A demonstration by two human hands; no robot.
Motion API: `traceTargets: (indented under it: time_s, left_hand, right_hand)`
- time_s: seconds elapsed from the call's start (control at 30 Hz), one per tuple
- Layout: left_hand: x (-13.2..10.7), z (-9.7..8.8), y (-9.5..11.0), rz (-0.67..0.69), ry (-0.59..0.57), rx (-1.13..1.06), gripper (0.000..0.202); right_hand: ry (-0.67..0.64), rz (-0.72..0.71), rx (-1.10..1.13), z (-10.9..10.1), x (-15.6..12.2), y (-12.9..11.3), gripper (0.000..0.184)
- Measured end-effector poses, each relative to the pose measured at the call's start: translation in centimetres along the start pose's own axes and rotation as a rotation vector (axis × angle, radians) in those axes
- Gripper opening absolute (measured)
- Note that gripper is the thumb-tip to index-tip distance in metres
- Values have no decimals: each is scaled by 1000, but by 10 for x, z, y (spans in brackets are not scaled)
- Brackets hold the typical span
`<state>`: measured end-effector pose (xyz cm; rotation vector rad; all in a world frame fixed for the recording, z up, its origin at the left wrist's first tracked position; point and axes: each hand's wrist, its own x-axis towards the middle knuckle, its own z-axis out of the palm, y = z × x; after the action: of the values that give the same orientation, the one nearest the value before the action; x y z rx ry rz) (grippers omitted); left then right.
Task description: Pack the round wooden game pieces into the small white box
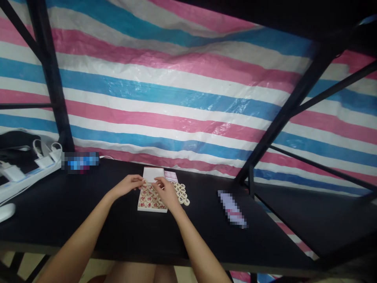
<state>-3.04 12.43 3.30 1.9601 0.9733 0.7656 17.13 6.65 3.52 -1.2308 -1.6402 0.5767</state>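
Note:
A shallow white box point(153, 210) lies on the black table, with rows of round Chinese chess pieces point(149, 199) in it, marked in red. My left hand point(129, 185) is at the upper left edge of the box, fingers bent together; whatever is between them is too small to make out. Over the box's right side reaches my right hand point(165, 193), its thumb and fingertips closed near the top row, their contents unclear. To the right of it, loose pieces with dark marks point(182, 194) lie on the table, partly hidden by that hand.
A pink-and-white printed card point(171, 176) lies behind the box. A blurred pale object point(232, 209) rests at the right, another blurred object point(81, 162) at the back left. A power strip point(29, 179) with plugs and a white mouse point(7, 212) are at far left. Black frame posts point(282, 114) stand before striped sheeting.

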Motion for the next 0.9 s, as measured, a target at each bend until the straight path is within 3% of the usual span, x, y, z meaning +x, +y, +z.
traceTargets:
  time_s: [0.17, 0.33, 0.5, 0.7, 0.9]
  left_hand:
    - [-4, -16, -22, -76, 149, 261, 30]
    - [-2, -12, -29, -108, 183, 399, 30]
    - [1, -6, -28, -54, 155, 417, 29]
    - [3, -2, -28, -42, 125, 387, 26]
    - [4, 1, -28, -46, 149, 385, 25]
  right_hand:
    - [51, -121, -353, -10, -13, 22, 19]
    - [75, -114, -489, -13, -14, 33, 23]
    - [74, -108, -604, -17, -15, 33, 25]
    - [-84, -104, -746, -16, -20, 29, 17]
    - [-85, -75, -717, -17, -18, 31, 15]
